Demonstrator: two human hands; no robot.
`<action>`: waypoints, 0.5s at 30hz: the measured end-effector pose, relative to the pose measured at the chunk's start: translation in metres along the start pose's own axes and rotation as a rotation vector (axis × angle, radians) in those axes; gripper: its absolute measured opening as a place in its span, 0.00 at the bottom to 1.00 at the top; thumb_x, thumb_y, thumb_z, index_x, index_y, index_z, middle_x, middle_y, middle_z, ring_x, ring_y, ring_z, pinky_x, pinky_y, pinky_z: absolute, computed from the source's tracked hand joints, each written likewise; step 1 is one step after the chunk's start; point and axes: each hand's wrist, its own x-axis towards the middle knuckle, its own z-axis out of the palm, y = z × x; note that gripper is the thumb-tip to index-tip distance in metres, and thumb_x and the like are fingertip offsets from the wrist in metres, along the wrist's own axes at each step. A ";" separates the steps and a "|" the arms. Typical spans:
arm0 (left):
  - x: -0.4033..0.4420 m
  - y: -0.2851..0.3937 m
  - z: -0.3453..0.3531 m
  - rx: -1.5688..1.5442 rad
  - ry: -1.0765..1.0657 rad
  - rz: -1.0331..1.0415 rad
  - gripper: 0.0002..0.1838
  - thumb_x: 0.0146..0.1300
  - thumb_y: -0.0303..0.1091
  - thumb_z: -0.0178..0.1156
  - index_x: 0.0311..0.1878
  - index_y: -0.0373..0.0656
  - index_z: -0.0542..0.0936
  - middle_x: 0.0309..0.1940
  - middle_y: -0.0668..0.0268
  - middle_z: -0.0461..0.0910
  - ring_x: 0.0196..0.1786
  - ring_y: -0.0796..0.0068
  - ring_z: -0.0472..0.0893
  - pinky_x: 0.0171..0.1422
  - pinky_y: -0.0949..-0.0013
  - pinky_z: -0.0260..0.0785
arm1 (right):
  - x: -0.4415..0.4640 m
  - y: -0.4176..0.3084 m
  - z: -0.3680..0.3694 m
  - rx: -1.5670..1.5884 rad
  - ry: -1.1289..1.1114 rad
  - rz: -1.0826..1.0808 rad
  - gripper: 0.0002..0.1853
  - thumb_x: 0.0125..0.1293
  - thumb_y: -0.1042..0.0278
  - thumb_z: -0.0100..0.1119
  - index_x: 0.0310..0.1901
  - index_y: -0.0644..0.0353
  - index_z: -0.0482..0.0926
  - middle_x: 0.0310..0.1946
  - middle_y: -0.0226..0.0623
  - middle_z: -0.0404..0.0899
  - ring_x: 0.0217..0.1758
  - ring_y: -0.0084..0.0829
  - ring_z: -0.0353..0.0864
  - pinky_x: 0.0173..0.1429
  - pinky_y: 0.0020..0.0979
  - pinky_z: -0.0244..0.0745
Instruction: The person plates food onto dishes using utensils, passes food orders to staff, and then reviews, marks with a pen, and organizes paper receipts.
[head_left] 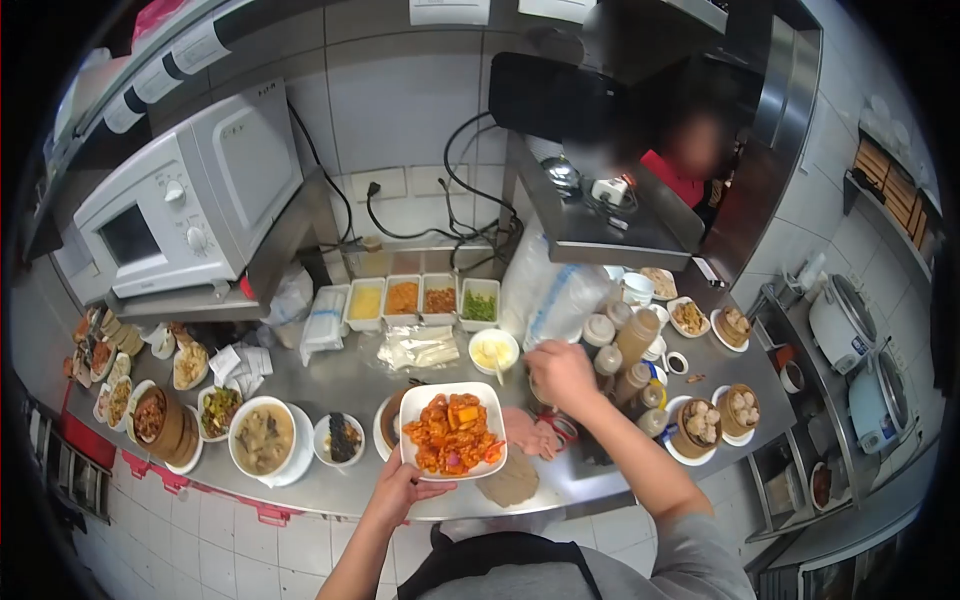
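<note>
My left hand (pixel 400 487) holds a square white bowl (pixel 495 462) by its lower left edge, above the front of the steel counter. Glossy orange-red food (pixel 453 436) fills that bowl. Farther right, my right hand (pixel 556 372) reaches over the counter beside the squeeze bottles (pixel 636 335). Its fingers point down and are partly hidden, and what they may hold cannot be made out. Just left of it stands a round white bowl of yellow food (pixel 494 351) with a spoon. Red-handled scissors (pixel 564 430) lie near the pink gloves (pixel 530 433).
Soup (pixel 262 439) and other dishes line the counter's left. Steamer baskets (pixel 696 424) stand at the right. White tubs of toppings (pixel 402 297) sit behind, and a microwave (pixel 190 200) is raised at the left. Another person (pixel 680 175) is beyond the hatch.
</note>
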 end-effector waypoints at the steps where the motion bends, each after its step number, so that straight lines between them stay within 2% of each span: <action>1: -0.001 0.011 -0.004 0.003 0.019 0.028 0.33 0.55 0.22 0.37 0.67 0.42 0.49 0.59 0.45 0.64 0.48 0.44 0.78 0.53 0.52 0.76 | 0.031 -0.007 0.031 0.116 0.076 -0.081 0.05 0.46 0.73 0.54 0.26 0.58 0.79 0.31 0.40 0.78 0.38 0.40 0.77 0.41 0.42 0.71; 3: 0.005 0.019 -0.020 0.029 0.069 0.127 0.31 0.55 0.22 0.37 0.66 0.39 0.52 0.58 0.46 0.66 0.49 0.45 0.77 0.51 0.51 0.76 | 0.095 -0.020 0.105 0.076 0.104 -0.250 0.06 0.44 0.70 0.54 0.23 0.61 0.78 0.25 0.44 0.76 0.33 0.45 0.77 0.38 0.43 0.72; 4: 0.008 0.026 -0.027 0.020 0.099 0.148 0.29 0.55 0.22 0.38 0.64 0.37 0.55 0.55 0.47 0.68 0.50 0.47 0.77 0.49 0.51 0.77 | 0.129 -0.036 0.142 0.107 -0.009 0.034 0.06 0.42 0.71 0.55 0.23 0.61 0.79 0.26 0.46 0.78 0.35 0.44 0.78 0.39 0.42 0.73; 6: 0.015 0.039 -0.049 0.070 0.062 0.180 0.28 0.55 0.27 0.41 0.63 0.37 0.55 0.50 0.47 0.72 0.46 0.47 0.79 0.42 0.55 0.80 | 0.180 -0.060 0.165 -0.162 -0.199 -0.115 0.07 0.49 0.69 0.54 0.27 0.58 0.82 0.28 0.43 0.81 0.38 0.41 0.79 0.43 0.44 0.72; 7: 0.015 0.029 -0.073 0.047 0.303 0.163 0.28 0.59 0.29 0.49 0.64 0.39 0.59 0.57 0.55 0.69 0.54 0.59 0.75 0.51 0.54 0.75 | 0.195 -0.064 0.180 -0.148 -0.197 -0.094 0.08 0.51 0.68 0.54 0.29 0.57 0.83 0.31 0.41 0.81 0.41 0.40 0.78 0.46 0.44 0.71; 8: 0.036 0.013 -0.125 0.040 0.244 0.132 0.26 0.60 0.30 0.48 0.62 0.37 0.61 0.55 0.56 0.70 0.54 0.58 0.75 0.49 0.53 0.75 | 0.210 -0.072 0.192 -0.127 -0.200 -0.086 0.09 0.54 0.67 0.53 0.31 0.56 0.83 0.33 0.39 0.82 0.45 0.38 0.78 0.48 0.43 0.69; 9: 0.035 0.025 -0.130 0.134 0.271 0.198 0.25 0.59 0.30 0.47 0.61 0.35 0.61 0.53 0.53 0.72 0.51 0.55 0.77 0.48 0.52 0.76 | 0.219 -0.078 0.192 -0.080 -0.221 -0.008 0.10 0.56 0.66 0.52 0.35 0.55 0.83 0.38 0.38 0.81 0.48 0.37 0.75 0.50 0.42 0.67; 10: 0.041 0.033 -0.144 0.039 0.249 0.102 0.24 0.57 0.29 0.47 0.59 0.33 0.62 0.49 0.48 0.73 0.45 0.52 0.79 0.46 0.51 0.76 | 0.225 -0.081 0.195 -0.028 -0.251 0.060 0.12 0.58 0.65 0.51 0.39 0.55 0.83 0.42 0.37 0.80 0.52 0.35 0.73 0.52 0.40 0.66; 11: 0.045 0.036 -0.156 0.029 0.276 0.123 0.24 0.57 0.28 0.47 0.58 0.32 0.62 0.48 0.47 0.73 0.43 0.50 0.79 0.45 0.51 0.77 | 0.230 -0.083 0.200 -0.016 -0.282 0.118 0.12 0.59 0.65 0.50 0.40 0.55 0.82 0.44 0.37 0.79 0.53 0.35 0.73 0.52 0.40 0.65; 15: 0.043 0.069 -0.134 0.066 0.449 0.152 0.23 0.57 0.28 0.46 0.57 0.31 0.62 0.47 0.45 0.73 0.43 0.47 0.79 0.46 0.50 0.77 | 0.247 -0.085 0.216 -0.002 -0.438 0.318 0.15 0.61 0.64 0.49 0.46 0.55 0.81 0.53 0.39 0.74 0.56 0.35 0.70 0.53 0.39 0.62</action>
